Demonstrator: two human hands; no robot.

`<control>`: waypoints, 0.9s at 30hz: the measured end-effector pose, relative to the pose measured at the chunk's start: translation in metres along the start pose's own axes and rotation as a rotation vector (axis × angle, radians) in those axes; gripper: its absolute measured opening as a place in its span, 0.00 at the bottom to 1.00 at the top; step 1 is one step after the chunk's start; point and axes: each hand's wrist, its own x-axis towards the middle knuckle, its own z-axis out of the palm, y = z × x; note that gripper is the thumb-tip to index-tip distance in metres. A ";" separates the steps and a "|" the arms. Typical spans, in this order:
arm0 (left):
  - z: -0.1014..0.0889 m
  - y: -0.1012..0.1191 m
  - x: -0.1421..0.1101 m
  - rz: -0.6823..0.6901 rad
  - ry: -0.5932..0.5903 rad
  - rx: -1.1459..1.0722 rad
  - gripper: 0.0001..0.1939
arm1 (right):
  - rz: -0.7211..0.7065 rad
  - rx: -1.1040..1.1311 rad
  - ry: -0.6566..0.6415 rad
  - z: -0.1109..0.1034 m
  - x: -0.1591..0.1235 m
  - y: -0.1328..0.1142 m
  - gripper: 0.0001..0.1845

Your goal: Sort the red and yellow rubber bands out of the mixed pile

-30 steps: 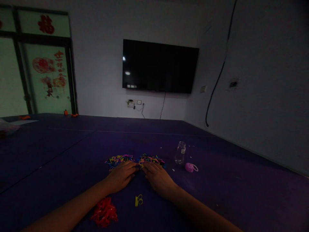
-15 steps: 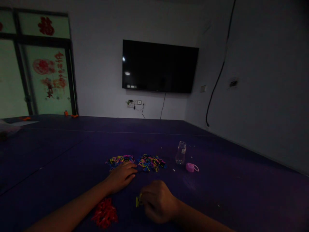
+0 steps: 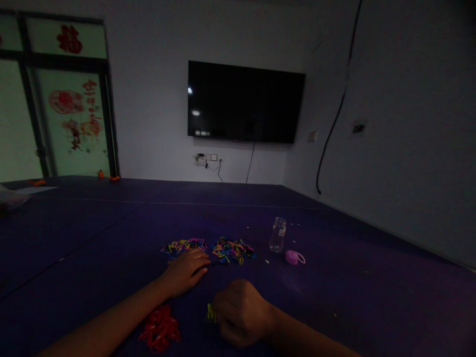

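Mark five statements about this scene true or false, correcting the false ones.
1. The clear bottle stands upright. True.
2. The pink cap sits on the clear bottle. False: it lies beside it.
3. The right hand is at the yellow bands. True.
4. The left hand touches the red pile. False: it is at the left multicoloured pile.
5. The right multicoloured pile lies left of the clear bottle. True.

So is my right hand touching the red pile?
Apart: the head view shows purple table and yellow bands between the right hand and the red pile.
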 end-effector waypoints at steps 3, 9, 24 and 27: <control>0.000 0.000 0.000 -0.001 -0.001 -0.002 0.12 | 0.026 0.006 0.001 0.000 -0.001 0.001 0.09; -0.001 0.001 0.000 -0.010 -0.020 0.001 0.12 | 0.130 0.107 0.037 -0.004 0.000 0.002 0.10; 0.000 0.000 -0.001 0.000 0.003 -0.017 0.12 | -0.020 0.089 -0.197 -0.008 0.008 -0.001 0.14; 0.001 -0.001 -0.001 -0.004 0.001 -0.013 0.12 | -0.038 0.074 -0.185 -0.007 0.007 -0.001 0.14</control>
